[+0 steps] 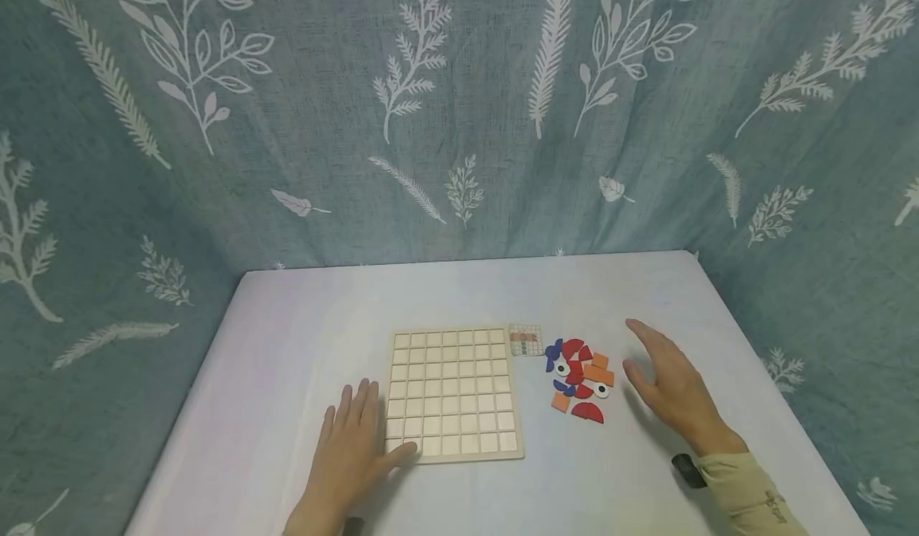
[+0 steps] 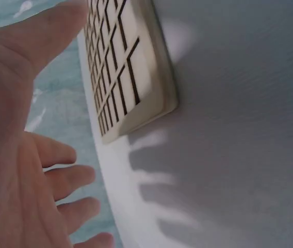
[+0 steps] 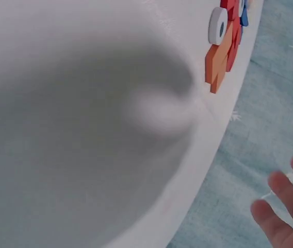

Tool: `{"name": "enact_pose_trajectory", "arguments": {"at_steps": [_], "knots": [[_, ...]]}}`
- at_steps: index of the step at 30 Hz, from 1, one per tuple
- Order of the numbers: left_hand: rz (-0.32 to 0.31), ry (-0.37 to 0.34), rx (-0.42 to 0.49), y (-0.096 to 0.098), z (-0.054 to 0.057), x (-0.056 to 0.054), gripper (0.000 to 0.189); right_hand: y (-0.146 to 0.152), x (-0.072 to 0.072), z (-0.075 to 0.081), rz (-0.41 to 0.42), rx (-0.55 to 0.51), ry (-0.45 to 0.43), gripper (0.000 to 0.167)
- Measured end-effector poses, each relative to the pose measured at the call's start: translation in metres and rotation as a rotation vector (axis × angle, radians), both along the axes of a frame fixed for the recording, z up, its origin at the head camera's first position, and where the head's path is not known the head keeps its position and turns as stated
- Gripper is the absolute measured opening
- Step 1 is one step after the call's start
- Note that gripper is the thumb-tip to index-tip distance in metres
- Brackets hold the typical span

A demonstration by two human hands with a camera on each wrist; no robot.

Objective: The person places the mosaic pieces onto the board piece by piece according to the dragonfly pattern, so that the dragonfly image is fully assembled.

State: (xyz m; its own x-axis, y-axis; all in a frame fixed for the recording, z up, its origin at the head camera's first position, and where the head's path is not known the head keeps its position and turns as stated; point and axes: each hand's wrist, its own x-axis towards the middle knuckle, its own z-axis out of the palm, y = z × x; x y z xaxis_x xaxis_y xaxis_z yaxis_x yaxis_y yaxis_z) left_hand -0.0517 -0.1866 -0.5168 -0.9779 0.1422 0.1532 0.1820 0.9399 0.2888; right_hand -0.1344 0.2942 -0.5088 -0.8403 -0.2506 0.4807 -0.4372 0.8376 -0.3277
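Observation:
A pale wooden grid board [image 1: 451, 392] lies flat on the white table. My left hand [image 1: 348, 450] is at its lower left corner, fingers straight and thumb reaching over the corner; in the left wrist view the palm [image 2: 12, 155] holds nothing. To the right of the board is a loose pile of flat pieces: red half-rounds [image 1: 588, 412], orange squares [image 1: 561, 401], blue pieces [image 1: 552, 352] and white discs with dark centres [image 1: 601, 391]. My right hand [image 1: 671, 384] hovers right of the pile, thumb apart from the fingers, with nothing in its grasp.
A small pattern card [image 1: 526, 340] lies against the board's upper right side, printed with a grid and an orange figure. Blue-green cloth [image 1: 495, 185] with white leaf prints hangs behind and beside the table [image 1: 323, 313].

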Motion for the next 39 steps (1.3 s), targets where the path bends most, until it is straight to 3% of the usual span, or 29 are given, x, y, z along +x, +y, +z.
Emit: {"name": "enact_pose_trajectory", "arguments": {"at_steps": [4, 7, 17, 20, 30, 39], "knots": [[-0.011, 0.011, -0.017, 0.000, 0.000, 0.005, 0.107, -0.002, 0.004, -0.003, 0.013, 0.028, -0.018, 0.078], [-0.021, -0.027, -0.003, -0.001, 0.000, 0.007, 0.107, -0.004, 0.007, -0.005, 0.013, 0.034, -0.056, 0.075], [-0.029, -0.080, 0.024, -0.003, -0.004, 0.005, 0.107, -0.013, 0.013, -0.010, -0.014, 0.123, -0.363, 0.042], [-0.025, -0.106, 0.038, -0.004, -0.003, 0.005, 0.107, -0.016, 0.013, -0.009, -0.009, 0.149, -0.402, 0.037], [-0.028, -0.156, 0.065, -0.003, -0.010, 0.005, 0.109, -0.025, 0.008, -0.007, 0.019, 0.266, -0.325, 0.035], [-0.052, -0.094, 0.046, 0.001, -0.013, 0.005, 0.103, -0.024, 0.010, -0.004, 0.035, 0.332, -0.303, 0.030]]}}
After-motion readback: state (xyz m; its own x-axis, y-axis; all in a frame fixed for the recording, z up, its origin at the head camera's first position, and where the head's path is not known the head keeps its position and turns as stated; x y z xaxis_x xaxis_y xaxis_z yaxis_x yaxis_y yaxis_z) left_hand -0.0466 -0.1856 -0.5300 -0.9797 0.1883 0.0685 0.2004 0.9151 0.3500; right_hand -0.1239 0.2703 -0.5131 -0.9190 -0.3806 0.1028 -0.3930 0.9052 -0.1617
